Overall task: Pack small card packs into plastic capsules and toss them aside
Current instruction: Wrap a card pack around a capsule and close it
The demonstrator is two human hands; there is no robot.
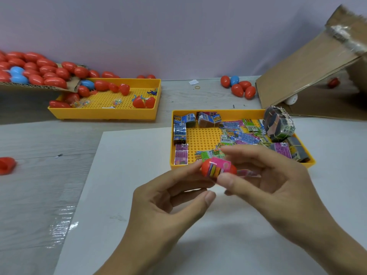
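Your left hand [170, 197] is holding the red capsule [208, 168] w/ your right hand [264, 175] pinching a pink card pack [219, 165] partway in, so still needs closing + tossing, and tons of packs left in the yellow tray [198, 135] behind.

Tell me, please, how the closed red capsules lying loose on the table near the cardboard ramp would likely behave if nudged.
The red capsules look smooth, glossy and egg-shaped, so they would probably roll or wobble off unevenly. They seem to be hollow plastic shells, so likely light. Their shine suggests that they may slip from a loose pinch.
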